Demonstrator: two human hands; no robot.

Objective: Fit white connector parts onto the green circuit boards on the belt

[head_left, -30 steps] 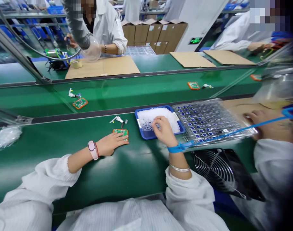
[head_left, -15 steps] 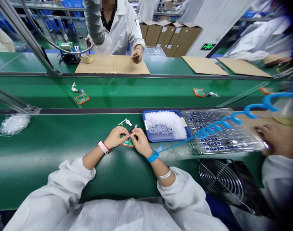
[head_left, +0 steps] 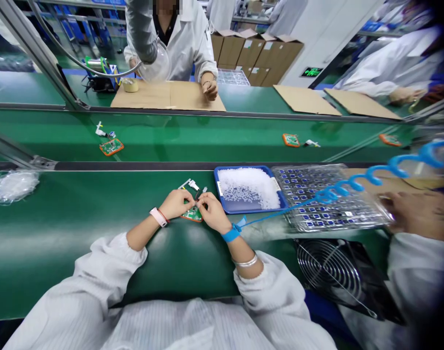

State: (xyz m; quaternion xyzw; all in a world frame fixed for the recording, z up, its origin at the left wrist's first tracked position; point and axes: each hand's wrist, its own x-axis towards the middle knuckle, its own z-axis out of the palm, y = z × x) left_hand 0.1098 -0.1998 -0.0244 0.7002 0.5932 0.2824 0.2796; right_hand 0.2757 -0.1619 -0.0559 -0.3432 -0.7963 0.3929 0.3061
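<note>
Head view: curled fingers (head_left: 186,195) overlap a flat, orange-rimmed board (head_left: 194,214).

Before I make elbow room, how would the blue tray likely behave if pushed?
The blue tray will probably slide without tipping, since it looks broad and low. Its small loose white pieces could shift or spill if jolted.

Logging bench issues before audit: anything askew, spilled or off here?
No spill or damage visible. One oddity: the blue coiled cord from the wristband by the right hand strings across the clear parts tray; it might snag. Contact is unclear.
</note>
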